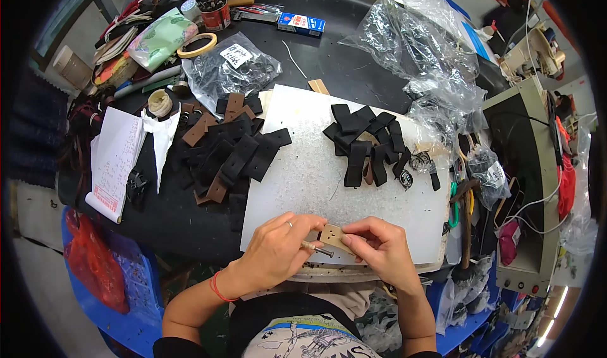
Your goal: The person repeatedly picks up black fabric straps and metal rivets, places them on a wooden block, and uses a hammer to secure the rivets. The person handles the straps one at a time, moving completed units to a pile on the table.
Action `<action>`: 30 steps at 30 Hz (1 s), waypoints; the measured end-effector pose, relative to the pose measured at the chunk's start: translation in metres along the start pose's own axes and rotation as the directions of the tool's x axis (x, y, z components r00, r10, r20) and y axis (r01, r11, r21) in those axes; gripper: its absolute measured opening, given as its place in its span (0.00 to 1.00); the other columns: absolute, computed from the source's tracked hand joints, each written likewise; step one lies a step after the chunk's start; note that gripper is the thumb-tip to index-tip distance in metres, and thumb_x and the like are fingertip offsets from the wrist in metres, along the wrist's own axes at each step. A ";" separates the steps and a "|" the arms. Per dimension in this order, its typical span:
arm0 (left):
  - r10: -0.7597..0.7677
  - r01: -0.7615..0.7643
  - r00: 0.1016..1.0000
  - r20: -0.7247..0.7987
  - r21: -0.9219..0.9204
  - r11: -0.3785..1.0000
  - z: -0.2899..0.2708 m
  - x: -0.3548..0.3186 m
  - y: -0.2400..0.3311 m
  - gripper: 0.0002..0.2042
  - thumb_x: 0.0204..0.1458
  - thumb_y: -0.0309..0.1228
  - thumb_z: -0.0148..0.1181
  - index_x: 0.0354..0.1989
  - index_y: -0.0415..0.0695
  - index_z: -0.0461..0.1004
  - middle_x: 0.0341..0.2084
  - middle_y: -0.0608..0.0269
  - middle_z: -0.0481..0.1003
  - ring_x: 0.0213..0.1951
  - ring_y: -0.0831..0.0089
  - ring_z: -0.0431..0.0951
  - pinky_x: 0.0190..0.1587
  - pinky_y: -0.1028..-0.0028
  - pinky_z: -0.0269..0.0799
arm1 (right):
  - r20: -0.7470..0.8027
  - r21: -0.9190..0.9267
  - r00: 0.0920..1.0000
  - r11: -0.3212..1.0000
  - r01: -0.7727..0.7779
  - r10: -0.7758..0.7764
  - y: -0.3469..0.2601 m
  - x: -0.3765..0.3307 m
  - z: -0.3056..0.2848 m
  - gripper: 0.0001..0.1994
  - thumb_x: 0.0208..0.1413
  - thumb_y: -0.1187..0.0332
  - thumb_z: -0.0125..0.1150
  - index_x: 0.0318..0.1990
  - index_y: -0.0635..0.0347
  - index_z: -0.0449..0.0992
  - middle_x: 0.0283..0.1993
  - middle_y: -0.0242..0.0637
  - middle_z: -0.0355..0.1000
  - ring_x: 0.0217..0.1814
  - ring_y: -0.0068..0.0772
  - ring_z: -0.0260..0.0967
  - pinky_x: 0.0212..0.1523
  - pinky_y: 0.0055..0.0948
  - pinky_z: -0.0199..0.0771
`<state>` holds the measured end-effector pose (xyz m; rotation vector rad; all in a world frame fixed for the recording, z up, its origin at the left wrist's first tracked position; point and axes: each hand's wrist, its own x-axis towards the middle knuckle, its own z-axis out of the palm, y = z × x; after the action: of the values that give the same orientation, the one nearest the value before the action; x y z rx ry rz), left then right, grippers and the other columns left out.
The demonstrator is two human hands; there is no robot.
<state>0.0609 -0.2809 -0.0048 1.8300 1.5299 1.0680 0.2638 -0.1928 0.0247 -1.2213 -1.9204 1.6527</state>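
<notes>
At board's near edge, tan strap [334, 236] pinched between left hand [278, 250] and right hand [379, 247], grips closed.

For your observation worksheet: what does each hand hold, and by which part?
Right hand pinches the tan leather piece by its right end; left hand grips a small metal tool by its shaft.

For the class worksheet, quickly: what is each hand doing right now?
Left hand: closed on a small metal tool, tip at the tan strap piece.
Right hand: closed, pinching the tan strap piece.
</notes>
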 end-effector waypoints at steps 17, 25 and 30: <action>0.171 -0.177 0.984 0.047 0.193 0.965 -0.003 0.008 0.006 0.11 0.41 0.21 0.66 0.36 0.41 0.78 0.43 0.61 0.78 0.26 0.67 0.71 0.30 0.72 0.71 | -0.045 -0.511 0.889 0.776 0.371 -0.455 0.003 -0.021 -0.017 0.10 0.48 0.72 0.71 0.38 0.60 0.79 0.42 0.40 0.74 0.36 0.36 0.73 0.32 0.28 0.73; 0.165 -0.174 0.984 0.063 0.218 0.960 -0.003 0.008 0.008 0.11 0.41 0.21 0.66 0.35 0.41 0.78 0.44 0.60 0.78 0.26 0.67 0.72 0.30 0.72 0.71 | 0.028 -0.660 0.805 0.593 0.460 -0.593 0.024 -0.027 -0.009 0.11 0.45 0.73 0.70 0.38 0.58 0.79 0.48 0.36 0.75 0.43 0.38 0.71 0.43 0.34 0.69; 0.157 -0.167 0.986 0.063 0.217 0.962 -0.004 0.008 0.010 0.11 0.40 0.20 0.66 0.35 0.40 0.78 0.44 0.60 0.78 0.27 0.67 0.72 0.31 0.71 0.72 | 0.050 -0.669 0.800 0.575 0.471 -0.598 0.024 -0.026 -0.009 0.12 0.44 0.73 0.70 0.39 0.58 0.78 0.48 0.35 0.75 0.43 0.38 0.70 0.42 0.34 0.68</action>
<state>0.0634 -0.2755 0.0069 2.1483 1.5468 0.9512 0.2944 -0.2080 0.0118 -0.7802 -2.5028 0.5187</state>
